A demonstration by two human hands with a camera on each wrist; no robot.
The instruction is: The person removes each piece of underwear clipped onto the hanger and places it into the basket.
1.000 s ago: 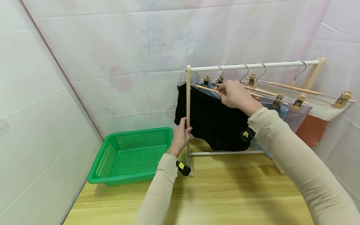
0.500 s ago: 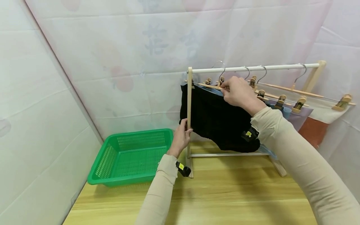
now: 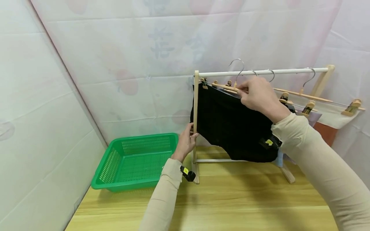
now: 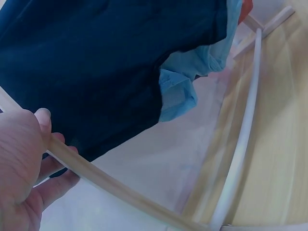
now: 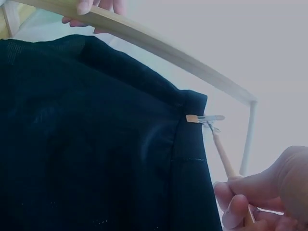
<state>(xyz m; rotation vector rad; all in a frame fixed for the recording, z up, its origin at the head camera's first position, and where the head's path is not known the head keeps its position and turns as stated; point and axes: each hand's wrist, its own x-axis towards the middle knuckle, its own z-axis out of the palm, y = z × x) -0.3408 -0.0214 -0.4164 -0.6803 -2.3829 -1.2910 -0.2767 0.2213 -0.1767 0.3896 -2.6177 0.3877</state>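
Note:
Black shorts [image 3: 231, 125] hang from a wooden clip hanger [image 3: 224, 87], a clip [image 3: 204, 83] biting the waistband at the left end. My right hand [image 3: 260, 96] pinches the hanger's bar beside its neck, thumb and fingers round the wood in the right wrist view. The metal hook [image 3: 242, 65] rises above the level of the white rail [image 3: 219, 74]. My left hand [image 3: 185, 142] grips the rack's left upright post [image 3: 196, 102], thumb on one side and fingers on the other in the left wrist view. Light blue cloth [image 4: 178, 96] shows behind the shorts.
A green plastic basket [image 3: 133, 185] stands left of the rack on the wood-grain table [image 3: 225, 205]. Several hangers with clipped garments, one white and rust-coloured [image 3: 326, 131], hang along the rail to the right. Patterned cloth walls [image 3: 115, 64] enclose the back and sides.
My right hand has moved right and slightly forward with the hanger and black shorts; the hook has risen from the rail's level to above it. My left hand stays on the post.

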